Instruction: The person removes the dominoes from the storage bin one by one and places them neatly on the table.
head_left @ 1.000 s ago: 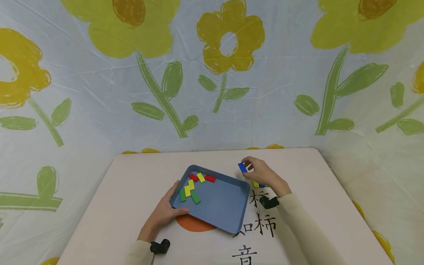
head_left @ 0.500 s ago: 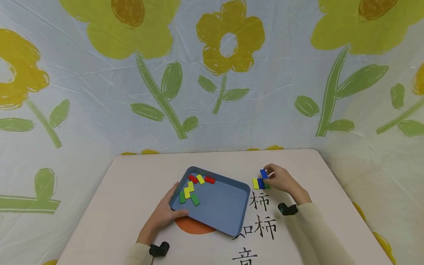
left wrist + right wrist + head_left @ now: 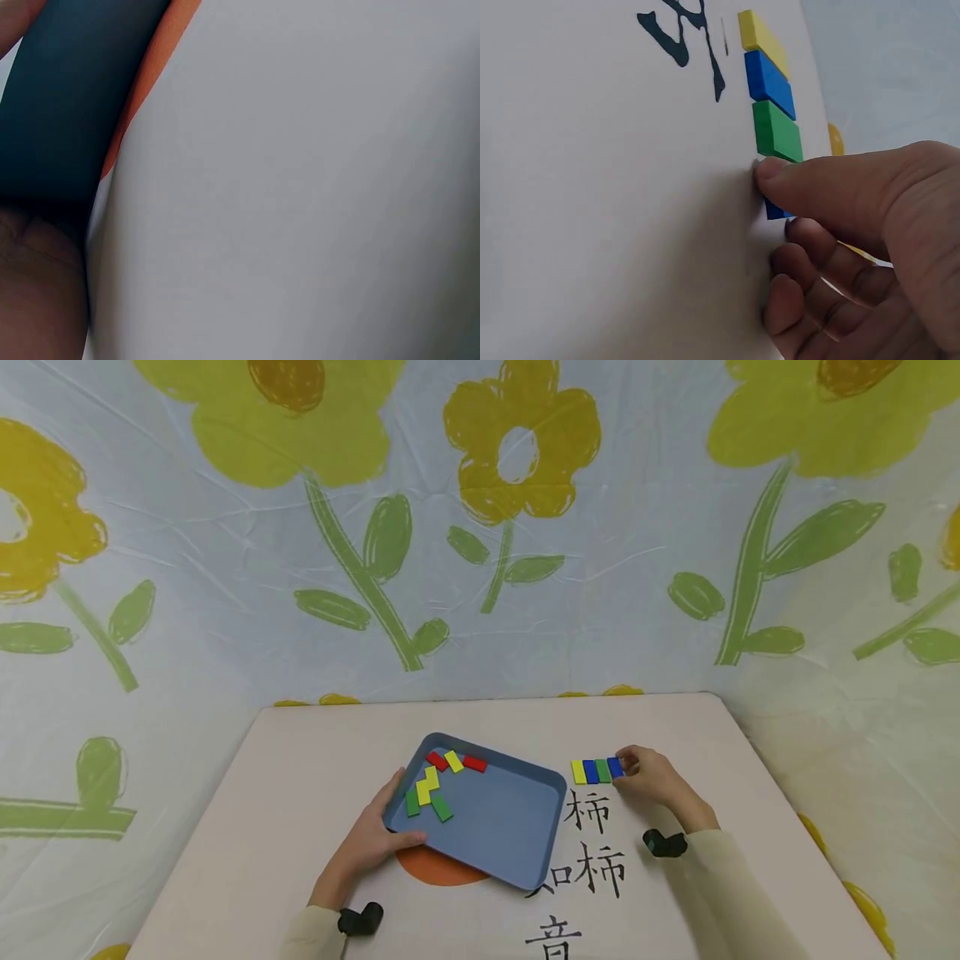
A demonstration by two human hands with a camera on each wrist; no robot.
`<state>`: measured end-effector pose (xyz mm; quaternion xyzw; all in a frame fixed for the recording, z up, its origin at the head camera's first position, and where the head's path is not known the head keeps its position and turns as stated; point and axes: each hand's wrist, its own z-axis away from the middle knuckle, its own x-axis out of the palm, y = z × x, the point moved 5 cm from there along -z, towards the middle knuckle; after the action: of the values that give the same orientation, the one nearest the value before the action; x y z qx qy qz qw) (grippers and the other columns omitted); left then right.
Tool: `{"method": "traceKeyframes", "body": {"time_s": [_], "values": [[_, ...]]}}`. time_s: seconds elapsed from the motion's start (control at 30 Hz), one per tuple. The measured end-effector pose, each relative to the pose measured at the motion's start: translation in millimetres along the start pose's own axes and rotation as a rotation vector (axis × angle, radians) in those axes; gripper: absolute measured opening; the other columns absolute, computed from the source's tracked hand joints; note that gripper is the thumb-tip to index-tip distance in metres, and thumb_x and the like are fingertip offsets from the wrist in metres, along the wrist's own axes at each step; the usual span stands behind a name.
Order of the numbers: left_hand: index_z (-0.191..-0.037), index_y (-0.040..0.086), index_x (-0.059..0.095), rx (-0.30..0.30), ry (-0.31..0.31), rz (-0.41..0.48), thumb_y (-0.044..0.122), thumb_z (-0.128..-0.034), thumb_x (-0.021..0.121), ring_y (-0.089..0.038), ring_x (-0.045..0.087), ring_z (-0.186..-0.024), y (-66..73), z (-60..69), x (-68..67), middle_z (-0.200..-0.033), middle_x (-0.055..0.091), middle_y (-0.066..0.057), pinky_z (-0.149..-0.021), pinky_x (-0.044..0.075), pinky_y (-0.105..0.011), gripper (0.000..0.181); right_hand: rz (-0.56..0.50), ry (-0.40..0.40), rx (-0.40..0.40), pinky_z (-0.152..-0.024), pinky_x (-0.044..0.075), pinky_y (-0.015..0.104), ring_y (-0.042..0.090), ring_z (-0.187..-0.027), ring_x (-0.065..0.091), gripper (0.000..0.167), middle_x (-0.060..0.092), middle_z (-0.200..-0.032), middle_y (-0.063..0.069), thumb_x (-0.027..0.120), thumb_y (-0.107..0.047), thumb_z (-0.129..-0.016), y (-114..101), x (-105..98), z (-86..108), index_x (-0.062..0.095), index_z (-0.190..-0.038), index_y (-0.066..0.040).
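Note:
Pinched between thumb and fingers of the right hand (image 3: pixel 654 775) is a blue block (image 3: pixel 615 767) at the right end of a row on the table. Left of it in that row lie a green block (image 3: pixel 603 771), another blue block (image 3: pixel 591 772) and a yellow block (image 3: pixel 578 772). In the right wrist view the thumb covers part of the held blue block (image 3: pixel 777 213), beside the green block (image 3: pixel 780 133). The left hand (image 3: pixel 369 839) grips the left side of a blue-grey tray (image 3: pixel 495 818), thumb over its near rim.
Inside the tray lie red (image 3: pixel 475 763), yellow (image 3: pixel 423 792) and green (image 3: pixel 442 808) blocks, several in all. Black characters (image 3: pixel 602 867) and an orange shape (image 3: pixel 438 868) are printed on the table covering. A flowered cloth (image 3: pixel 562 652) stands behind the table.
The right hand has carried the blue block from beside the tray's far right corner rightward and down to the row's right end. The left hand remains on the tray.

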<state>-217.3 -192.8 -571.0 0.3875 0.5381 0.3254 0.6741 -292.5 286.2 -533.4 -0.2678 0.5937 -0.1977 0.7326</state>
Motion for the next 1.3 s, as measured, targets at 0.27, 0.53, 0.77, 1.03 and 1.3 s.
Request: {"method": "traceKeyframes", "body": {"time_s": [0.27, 0.53, 0.77, 1.03, 1.3], "values": [[-0.166, 0.028, 0.017, -0.001, 0.0, 0.001, 0.039, -0.0787, 0.088, -0.036, 0.021, -0.158, 1.5, 0.2, -0.1, -0.172, 0.021, -0.007, -0.124, 0.02, -0.066, 0.114, 0.015, -0.016, 0.019, -0.09, 0.056, 0.051, 0.034, -0.102, 0.063, 0.051, 0.065, -0.115, 0.023, 0.076, -0.008, -0.089, 0.1, 2.3, -0.8, 0.057, -0.132, 0.01], [-0.166, 0.029, 0.017, -0.001, -0.002, 0.004, 0.039, -0.0789, 0.088, -0.036, 0.021, -0.158, 0.5, 0.7, -0.1, -0.172, 0.021, -0.007, -0.124, 0.02, -0.066, 0.113, 0.028, -0.012, 0.003, -0.088, 0.057, 0.05, 0.035, -0.101, 0.063, 0.048, 0.066, -0.113, 0.024, 0.074, -0.003, -0.088, -3.3, 2.6, -1.3, 0.058, -0.13, 0.012], [-0.166, 0.028, 0.017, 0.006, -0.004, 0.002, 0.039, -0.0788, 0.088, -0.036, 0.021, -0.158, -0.4, 0.3, -0.3, -0.172, 0.021, -0.007, -0.124, 0.021, -0.066, 0.114, 0.027, -0.001, 0.005, -0.089, 0.057, 0.052, 0.035, -0.102, 0.064, 0.049, 0.065, -0.114, 0.023, 0.076, -0.003, -0.087, -3.0, 4.4, 0.1, 0.058, -0.13, 0.011], [-0.166, 0.028, 0.017, 0.007, 0.001, -0.007, 0.04, -0.079, 0.088, -0.036, 0.022, -0.157, -0.2, 0.5, -0.7, -0.172, 0.022, -0.007, -0.123, 0.022, -0.066, 0.113, 0.032, 0.002, 0.011, -0.089, 0.057, 0.052, 0.036, -0.102, 0.063, 0.049, 0.065, -0.114, 0.023, 0.075, -0.004, -0.087, -1.4, 5.1, 0.4, 0.058, -0.131, 0.01], [-0.166, 0.027, 0.018, 0.005, -0.003, -0.008, 0.04, -0.0795, 0.087, -0.036, 0.022, -0.158, -0.1, 0.5, -0.1, -0.172, 0.021, -0.007, -0.123, 0.022, -0.066, 0.112, 0.027, 0.012, 0.006, -0.09, 0.057, 0.052, 0.037, -0.103, 0.064, 0.051, 0.065, -0.114, 0.024, 0.076, -0.003, -0.086, -1.5, 4.8, 2.2, 0.058, -0.132, 0.01]]}}
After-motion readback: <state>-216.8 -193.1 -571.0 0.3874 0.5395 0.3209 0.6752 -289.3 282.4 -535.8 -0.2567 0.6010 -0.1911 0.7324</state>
